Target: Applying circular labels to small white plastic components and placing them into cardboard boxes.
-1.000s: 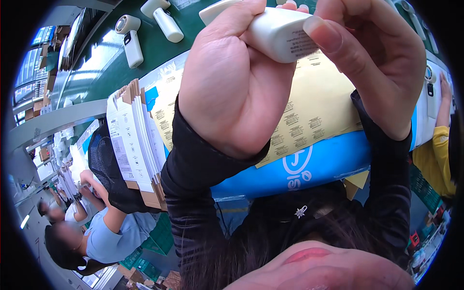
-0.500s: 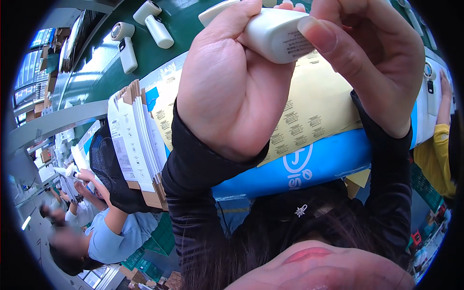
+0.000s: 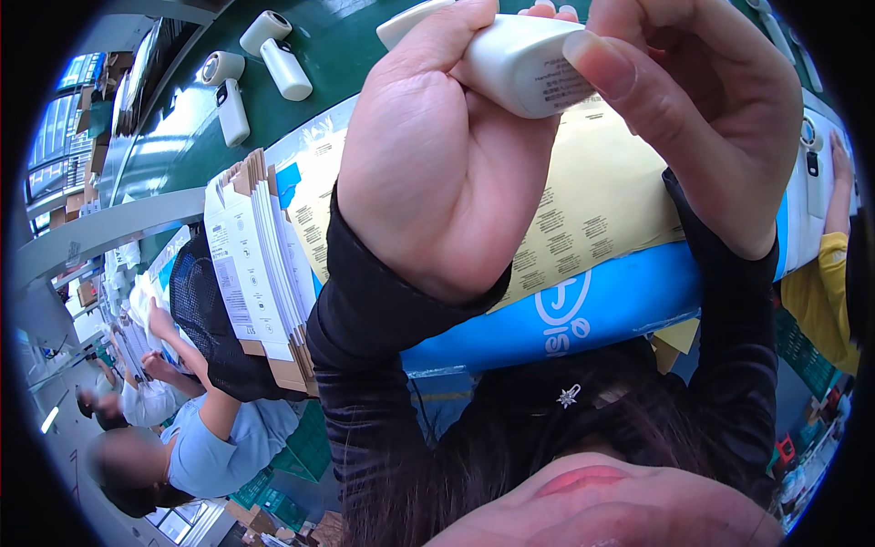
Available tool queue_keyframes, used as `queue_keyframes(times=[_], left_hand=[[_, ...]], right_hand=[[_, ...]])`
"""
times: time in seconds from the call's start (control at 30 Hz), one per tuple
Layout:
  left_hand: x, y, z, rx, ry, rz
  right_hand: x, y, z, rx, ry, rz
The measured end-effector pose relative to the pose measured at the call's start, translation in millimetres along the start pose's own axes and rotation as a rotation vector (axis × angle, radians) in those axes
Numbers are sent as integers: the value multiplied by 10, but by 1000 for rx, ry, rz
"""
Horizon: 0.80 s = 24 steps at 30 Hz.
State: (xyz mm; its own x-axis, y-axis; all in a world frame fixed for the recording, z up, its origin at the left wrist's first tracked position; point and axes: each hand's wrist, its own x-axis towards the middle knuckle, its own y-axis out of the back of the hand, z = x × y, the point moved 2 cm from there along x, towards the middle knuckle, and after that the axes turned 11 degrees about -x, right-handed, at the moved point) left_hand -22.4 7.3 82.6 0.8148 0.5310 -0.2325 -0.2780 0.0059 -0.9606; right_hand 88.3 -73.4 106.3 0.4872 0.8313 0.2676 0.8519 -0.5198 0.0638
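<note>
My left hand (image 3: 437, 173) is wrapped round a white handheld fan (image 3: 515, 64), its fingers closed on the body. The rounded end of the handle faces me and bears a small label with dark print (image 3: 561, 77). My right hand (image 3: 702, 118) is bent in a pinch, its thumb tip lying over the label's edge on the handle end. The other right fingers curl behind and are partly hidden. Under both hands lies a yellow sheet of printed labels (image 3: 602, 196), on top of a blue and white plastic package (image 3: 638, 283).
Two white handheld fans (image 3: 284, 68) lie on the green conveyor belt (image 3: 351, 46) beyond my left hand. A stack of folded cartons (image 3: 251, 264) stands left of the label sheet, beside a black mesh bag (image 3: 196, 310). A co-worker in light blue (image 3: 219, 447) sits at left; a yellow sleeve (image 3: 825, 292) shows at right.
The two fans on the belt have shifted slightly to the left. The left co-worker's head and arms have moved a little. My hands and the fan are nearly still.
</note>
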Motion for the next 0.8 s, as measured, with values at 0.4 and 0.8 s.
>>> queue_keyframes(times=[0.4,0.8], left_hand=[[-39,-67,-14,24,3,19],[672,56,188,239,-150,244]], right_hand=[[4,-45,13,-6,91,-15],[222,133,144,-608,134,-21]])
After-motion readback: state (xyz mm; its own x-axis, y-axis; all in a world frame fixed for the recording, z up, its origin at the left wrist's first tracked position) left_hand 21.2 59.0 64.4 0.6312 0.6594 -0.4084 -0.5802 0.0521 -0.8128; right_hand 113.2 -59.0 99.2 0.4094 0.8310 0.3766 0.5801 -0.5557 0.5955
